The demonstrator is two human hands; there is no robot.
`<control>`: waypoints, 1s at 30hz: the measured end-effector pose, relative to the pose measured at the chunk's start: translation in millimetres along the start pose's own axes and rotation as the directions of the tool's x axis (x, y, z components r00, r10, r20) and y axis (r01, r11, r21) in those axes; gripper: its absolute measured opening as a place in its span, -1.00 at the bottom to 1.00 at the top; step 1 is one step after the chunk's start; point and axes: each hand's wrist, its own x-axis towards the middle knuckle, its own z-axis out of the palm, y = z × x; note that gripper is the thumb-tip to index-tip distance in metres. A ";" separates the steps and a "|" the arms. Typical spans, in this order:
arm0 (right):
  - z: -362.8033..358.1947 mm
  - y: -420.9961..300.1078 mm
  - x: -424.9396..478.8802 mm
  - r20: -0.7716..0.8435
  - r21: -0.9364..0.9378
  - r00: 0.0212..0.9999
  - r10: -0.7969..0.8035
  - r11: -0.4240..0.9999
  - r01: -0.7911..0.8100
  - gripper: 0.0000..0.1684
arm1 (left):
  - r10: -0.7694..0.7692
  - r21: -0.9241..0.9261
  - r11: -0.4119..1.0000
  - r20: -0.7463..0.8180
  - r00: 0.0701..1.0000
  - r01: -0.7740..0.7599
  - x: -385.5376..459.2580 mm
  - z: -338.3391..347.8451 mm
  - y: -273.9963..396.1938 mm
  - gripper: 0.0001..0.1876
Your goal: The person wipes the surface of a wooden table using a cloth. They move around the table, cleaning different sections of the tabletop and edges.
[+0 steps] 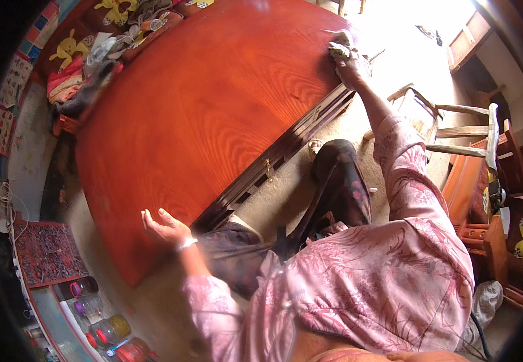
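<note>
A reddish wooden table (189,113) with a wavy grain fills the middle of the view. At its far right corner my right hand (352,70) grips a crumpled pale cloth (340,47), partly washed out by bright light. My left hand (166,228) is above the near left part of the tabletop, fingers apart and holding nothing. A white band (187,243) circles the left wrist. Along the table's near side, a small brass-coloured handle (268,169) hangs from the dark edge.
A wooden chair (463,132) stands on the right, close to my right arm. Folded textiles (67,81) and other items lie on a patterned sofa (69,47) beyond the table. Several lidded jars (112,329) stand at lower left, below a patterned dark red panel (49,253).
</note>
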 end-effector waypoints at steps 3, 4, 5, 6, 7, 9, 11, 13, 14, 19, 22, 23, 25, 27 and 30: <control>0.1 -65.2 -5.9 0.108 -0.513 0.978 0.181 0.852 -0.101 -0.62 | -0.022 0.030 0.999 -0.002 1.000 0.022 0.3 -9.6 -8.4 -0.51; 8.3 30.5 5.0 0.007 -0.444 0.957 0.289 0.859 -0.256 -0.64 | -0.028 -0.091 0.995 0.032 0.999 0.030 1.0 22.1 18.1 -0.55; 35.5 -89.0 -24.0 0.294 -0.396 0.953 0.068 0.917 0.056 -0.68 | -0.078 0.003 0.997 0.003 0.997 0.078 -5.0 -10.2 -16.5 -0.54; 19.5 -136.6 -43.9 0.247 -0.328 0.968 -0.048 0.936 0.130 -0.70 | -0.085 0.012 0.996 0.034 0.996 0.085 -3.6 -8.0 -18.5 -0.52; 30.0 -159.6 -54.9 0.444 -0.244 0.895 0.027 0.965 0.092 -0.61 | -0.095 0.036 0.995 0.067 0.993 0.093 -2.8 -8.7 -20.3 -0.51; 33.1 -213.0 -103.6 0.374 -0.122 0.914 -0.158 0.968 0.218 -0.46 | -0.025 0.190 0.982 0.191 0.981 -0.012 2.7 -6.8 -20.8 -0.49; 35.1 -223.7 -144.8 0.252 0.100 0.851 -0.461 0.887 0.450 -0.47 | 0.034 0.364 0.913 0.383 0.923 -0.185 13.7 0.2 -7.5 -0.49; 35.8 -230.8 -148.4 0.409 0.243 0.789 -0.459 0.888 0.391 -0.46 | 0.174 -0.004 0.983 0.364 0.915 -0.186 23.8 18.7 30.3 -0.48; 32.7 -225.5 -142.7 0.390 0.286 0.799 -0.458 0.885 0.368 -0.52 | 0.282 -0.049 0.956 0.429 0.858 -0.289 28.2 30.6 55.0 -0.47; 6.2 -185.0 -66.6 0.481 -0.018 0.846 -0.231 0.962 0.272 -0.53 | 0.647 -0.365 0.755 0.552 0.527 -0.545 27.6 93.5 196.1 -0.21; 0.6 -120.3 -16.7 0.237 -0.206 0.967 -0.097 0.967 0.148 -0.57 | 0.640 -0.400 0.752 0.632 0.437 -0.524 23.5 134.1 250.5 0.02; -4.8 -101.7 2.1 0.311 -0.178 0.950 -0.013 0.981 0.072 -0.47 | 0.619 -0.395 0.767 0.664 0.419 -0.506 21.3 146.1 259.9 0.07; -15.5 -63.1 32.3 0.245 -0.221 0.969 0.039 0.975 0.017 -0.49 | 0.560 -0.388 0.812 0.729 0.394 -0.436 15.8 160.7 277.4 0.10; -27.1 -7.9 63.6 0.155 -0.362 0.980 0.124 0.930 -0.061 -0.53 | 0.544 -0.358 0.815 0.744 0.388 -0.457 14.1 162.8 294.1 0.11; -34.3 64.0 97.9 0.032 -0.445 0.985 0.172 0.885 -0.140 -0.51 | 0.580 -0.421 0.807 0.699 0.419 -0.414 13.9 165.5 294.4 0.09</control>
